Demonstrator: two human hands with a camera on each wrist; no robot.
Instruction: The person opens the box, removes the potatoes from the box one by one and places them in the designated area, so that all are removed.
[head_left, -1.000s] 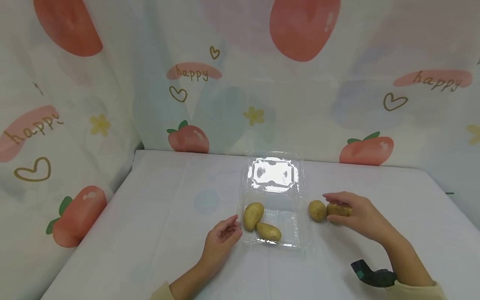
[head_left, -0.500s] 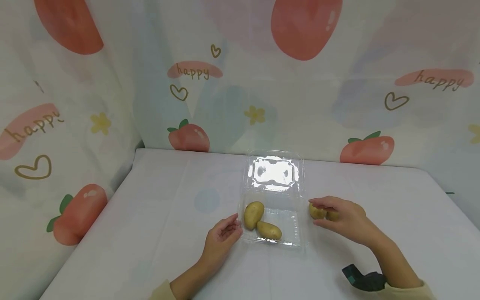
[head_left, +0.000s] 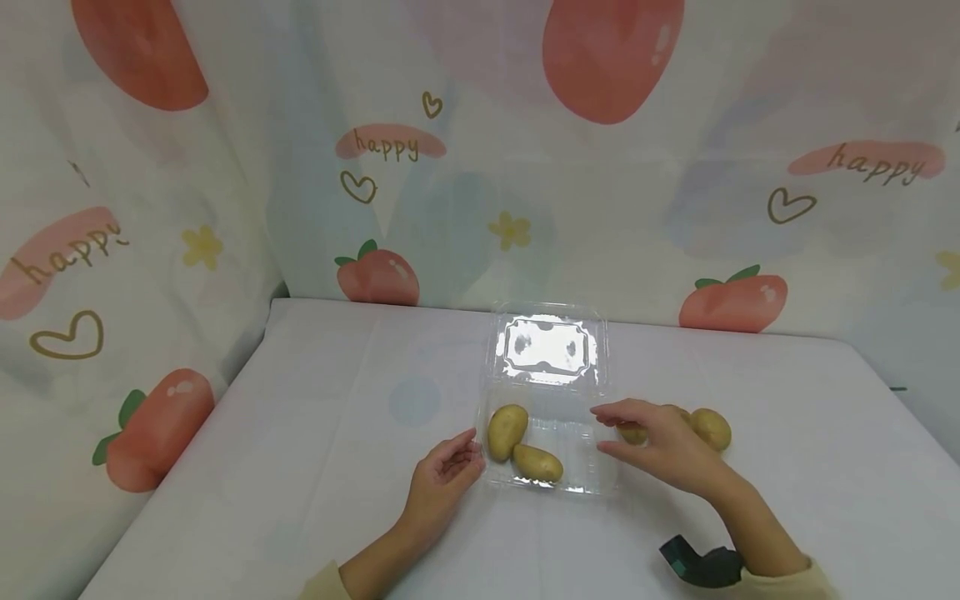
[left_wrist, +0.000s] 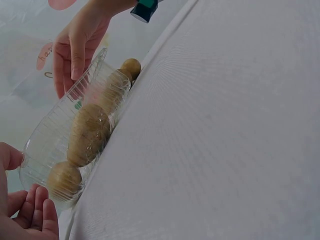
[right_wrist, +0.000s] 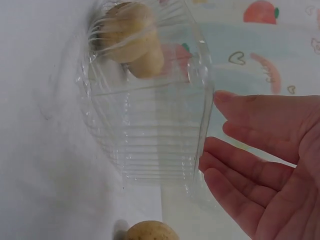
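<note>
Now we've moved our wide, empty right hand (head_left: 662, 442) to three o'clock of the clear box (head_left: 576, 446), leaving loose potatoes (head_left: 711, 429) outside.

Left hand (head_left: 438, 486) and right hand (head_left: 671, 446) apart, fingers relaxed.

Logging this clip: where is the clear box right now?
In the head view, the box sits open on the table, right of centre, between the left hand and the right hand, with two potatoes inside.
</note>
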